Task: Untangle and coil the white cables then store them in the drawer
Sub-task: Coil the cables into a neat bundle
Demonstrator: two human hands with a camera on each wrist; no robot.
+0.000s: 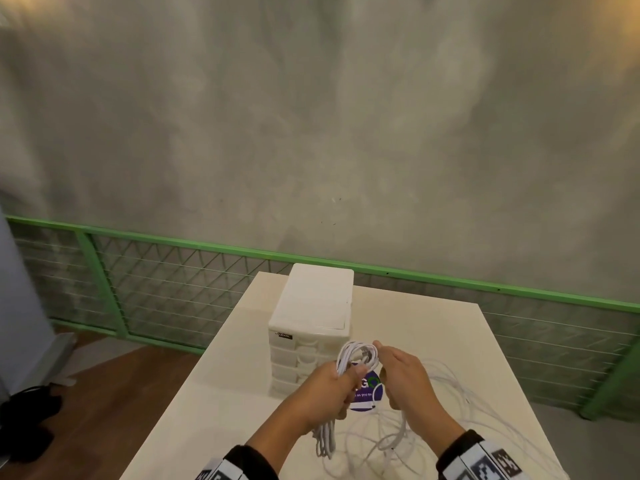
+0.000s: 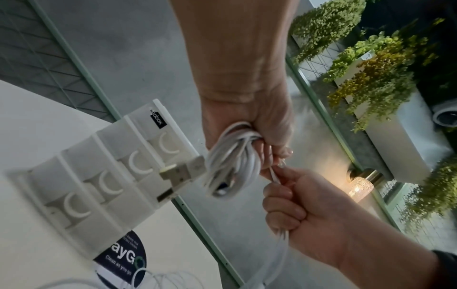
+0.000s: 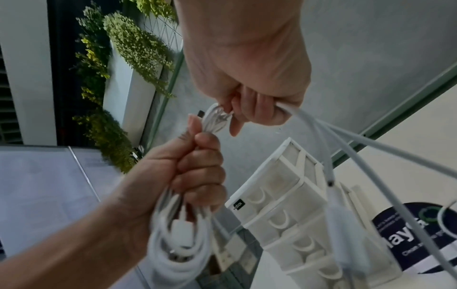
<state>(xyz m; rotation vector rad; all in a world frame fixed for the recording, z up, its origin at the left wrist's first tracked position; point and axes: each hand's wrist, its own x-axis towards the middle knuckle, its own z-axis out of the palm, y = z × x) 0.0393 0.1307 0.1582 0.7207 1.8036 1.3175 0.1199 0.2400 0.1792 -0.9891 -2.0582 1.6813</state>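
My left hand (image 1: 329,386) grips a bundle of coiled white cables (image 1: 356,356) in its fist, above the table. Loops stick out above the fist and hang below it (image 1: 325,441). My right hand (image 1: 401,379) pinches the top of that coil with its fingertips and also holds loose white strands that trail down to the table. In the left wrist view the coil (image 2: 235,160) shows USB plugs (image 2: 183,172) sticking out. In the right wrist view the loose strands (image 3: 346,140) run out of my right fist (image 3: 252,109). The white drawer unit (image 1: 311,323) stands just behind my hands, with all its drawers closed.
More loose white cable (image 1: 450,386) lies tangled on the white table (image 1: 225,393) to the right and in front of me. A round dark sticker (image 1: 367,396) lies on the table under my hands. A green mesh railing (image 1: 173,271) runs behind the table.
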